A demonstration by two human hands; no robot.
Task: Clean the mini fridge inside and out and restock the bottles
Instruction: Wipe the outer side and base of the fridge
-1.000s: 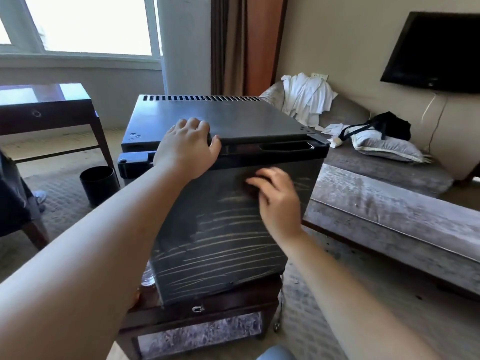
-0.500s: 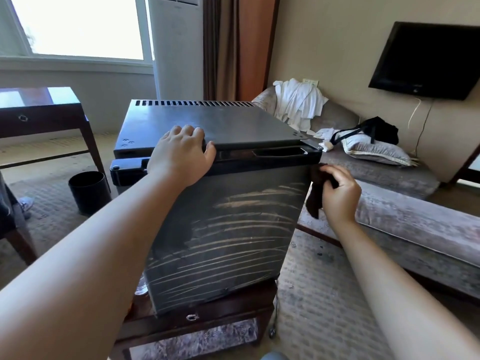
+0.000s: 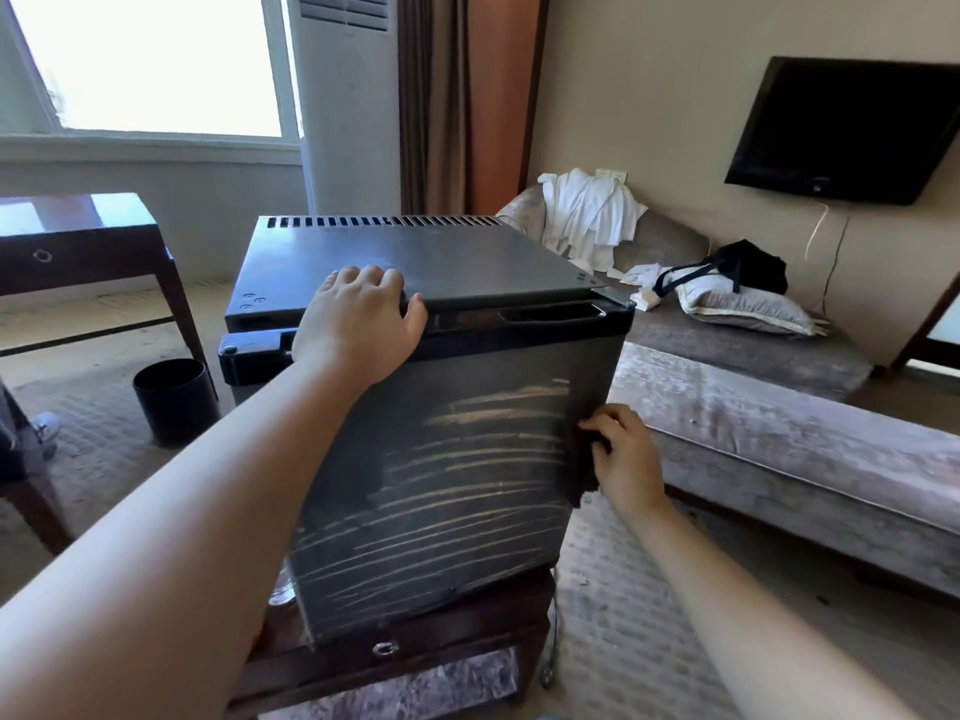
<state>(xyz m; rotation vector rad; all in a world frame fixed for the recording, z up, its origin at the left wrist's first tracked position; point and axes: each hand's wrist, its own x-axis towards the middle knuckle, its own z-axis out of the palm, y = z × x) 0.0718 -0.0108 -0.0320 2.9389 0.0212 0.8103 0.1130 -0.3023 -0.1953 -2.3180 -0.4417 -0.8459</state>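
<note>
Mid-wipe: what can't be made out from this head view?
Inside of the mini fridge, any bottles: head view, shut door hides them.
Its right side and back: head view, turned away; cloth in right hand shows at the edge.
Clear item at its lower left: head view, partly behind left forearm.

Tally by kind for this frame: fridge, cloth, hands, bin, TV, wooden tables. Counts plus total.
Mini fridge: 1
Dark cloth: 1
Hands: 2 (left hand, right hand)
Waste bin: 1
TV: 1
Wooden tables: 2 (side table, table under the fridge)
Total: 8
</note>
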